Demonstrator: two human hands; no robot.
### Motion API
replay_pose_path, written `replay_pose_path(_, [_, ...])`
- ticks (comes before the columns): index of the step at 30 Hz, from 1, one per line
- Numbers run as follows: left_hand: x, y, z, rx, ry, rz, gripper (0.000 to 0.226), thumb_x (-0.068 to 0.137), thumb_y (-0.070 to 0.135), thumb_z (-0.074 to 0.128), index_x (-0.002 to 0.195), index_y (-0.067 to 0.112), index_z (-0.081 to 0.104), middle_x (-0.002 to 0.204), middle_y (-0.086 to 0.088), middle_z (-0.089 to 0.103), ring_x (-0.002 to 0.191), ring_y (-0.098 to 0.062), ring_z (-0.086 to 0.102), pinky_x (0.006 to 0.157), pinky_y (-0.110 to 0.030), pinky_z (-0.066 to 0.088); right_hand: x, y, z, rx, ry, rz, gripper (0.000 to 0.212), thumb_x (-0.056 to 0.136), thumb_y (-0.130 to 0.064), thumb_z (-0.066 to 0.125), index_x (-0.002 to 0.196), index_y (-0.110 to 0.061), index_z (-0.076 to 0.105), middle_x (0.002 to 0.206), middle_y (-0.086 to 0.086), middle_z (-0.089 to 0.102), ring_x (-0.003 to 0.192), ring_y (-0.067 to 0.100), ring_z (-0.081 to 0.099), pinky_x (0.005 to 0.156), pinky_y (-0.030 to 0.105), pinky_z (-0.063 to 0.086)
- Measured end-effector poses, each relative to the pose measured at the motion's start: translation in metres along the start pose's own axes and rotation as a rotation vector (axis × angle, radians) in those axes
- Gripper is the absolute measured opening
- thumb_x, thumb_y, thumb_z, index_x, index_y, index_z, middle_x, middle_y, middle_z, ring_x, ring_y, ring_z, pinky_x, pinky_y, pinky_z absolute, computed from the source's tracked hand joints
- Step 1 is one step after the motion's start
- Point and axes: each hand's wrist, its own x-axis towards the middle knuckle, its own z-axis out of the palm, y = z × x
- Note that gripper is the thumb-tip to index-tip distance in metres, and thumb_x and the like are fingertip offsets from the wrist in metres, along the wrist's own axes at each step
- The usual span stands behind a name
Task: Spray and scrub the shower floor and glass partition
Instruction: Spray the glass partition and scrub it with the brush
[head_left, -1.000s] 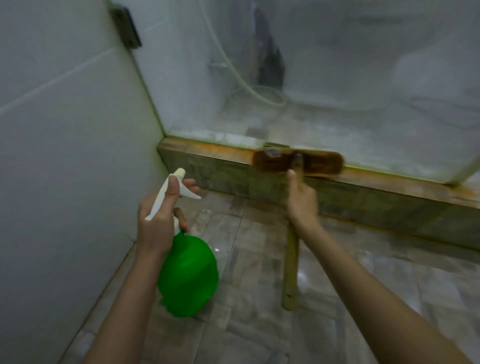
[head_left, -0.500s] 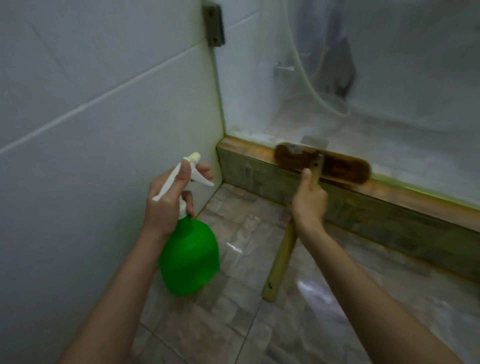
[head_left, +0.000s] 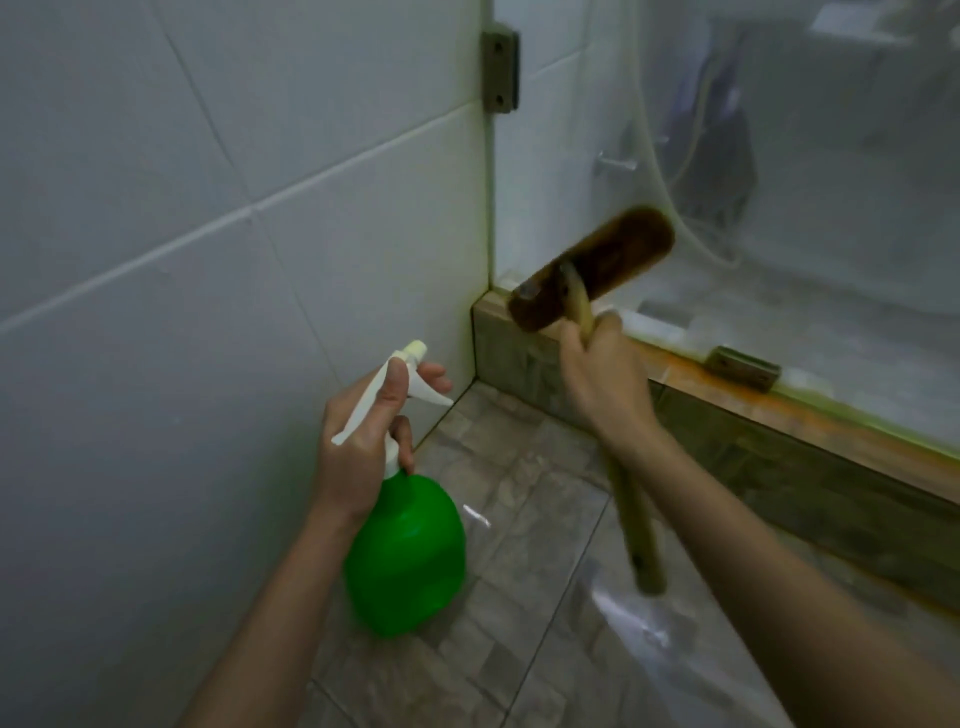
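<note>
Green spray bottle (head_left: 405, 556) (upright); tilted brown brush (head_left: 592, 270).

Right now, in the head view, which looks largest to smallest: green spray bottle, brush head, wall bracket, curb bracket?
1. green spray bottle, though it is nearest the camera.
2. brush head, blurred.
3. wall bracket and curb bracket look about alike; I do not rank them.

Left hand (head_left: 363, 441) grips green spray bottle (head_left: 405, 556); right hand (head_left: 602, 384) holds brush (head_left: 592, 267), seemingly against glass partition (head_left: 779, 208).
</note>
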Motion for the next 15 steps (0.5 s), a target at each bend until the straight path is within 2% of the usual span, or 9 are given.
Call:
replay_pose_path(3, [-0.004, -0.003, 0.004, 0.009, -0.01, -0.012, 0.037, 0.086, 0.061, 0.047, 0.092, 0.041, 0.078, 0.103, -0.003, 0.076, 0.04, -0.017, 0.042, 0.041, -0.023, 0.039, 0.023, -0.002, -0.02, -0.296, 0.066, -0.132, 0.029, 0.101, -0.037, 0.035, 0.11, -0.012, 0.044, 0.084, 0.008, 0.057, 0.069, 0.027, 0.055, 0.054, 0.034, 0.039])
replay_pose_path(6, [-0.004, -0.002, 0.012, -0.004, -0.01, -0.021, 0.034, 0.087, 0.058, 0.047, 0.09, 0.044, 0.078, 0.102, -0.003, 0.076, 0.039, -0.017, 0.042, 0.041, -0.022, 0.039, 0.039, -0.006, -0.027, -0.521, 0.01, -0.17, 0.034, 0.101, -0.041, 0.036, 0.115, -0.012, 0.046, 0.099, 0.013, 0.061, 0.083, 0.033, 0.058, 0.063, 0.037, 0.042])
replay_pose_path(10, [-0.005, 0.002, 0.023, -0.027, -0.008, -0.027, 0.042, 0.09, 0.053, 0.049, 0.095, 0.021, 0.075, 0.099, -0.002, 0.077, 0.038, -0.014, 0.044, 0.039, -0.02, 0.039, 0.044, -0.023, -0.027, -0.705, -0.093, -0.132, 0.041, 0.101, -0.042, 0.035, 0.118, -0.007, 0.047, 0.112, 0.015, 0.058, 0.099, 0.036, 0.058, 0.068, 0.036, 0.037])
replay_pose_path(13, [-0.006, 0.003, 0.026, -0.025, -0.002, -0.029, 0.04, 0.092, 0.047, 0.048, 0.099, 0.016, 0.073, 0.099, -0.002, 0.077, 0.039, -0.01, 0.046, 0.039, -0.019, 0.039, 0.048, -0.029, -0.04, -0.722, -0.125, -0.054, 0.037, 0.097, -0.043, 0.046, 0.11, -0.009, 0.049, 0.098, 0.009, 0.059, 0.083, 0.029, 0.059, 0.065, 0.034, 0.039])
replay_pose_path(15, [-0.007, 0.004, 0.027, -0.019, -0.007, -0.023, 0.042, 0.092, 0.047, 0.047, 0.101, 0.015, 0.072, 0.1, -0.003, 0.077, 0.039, -0.01, 0.045, 0.039, -0.019, 0.039, 0.051, -0.033, -0.06, -0.657, -0.257, 0.015, 0.033, 0.092, -0.032, 0.058, 0.111, -0.008, 0.045, 0.088, 0.009, 0.061, 0.065, 0.023, 0.061, 0.056, 0.033, 0.047])
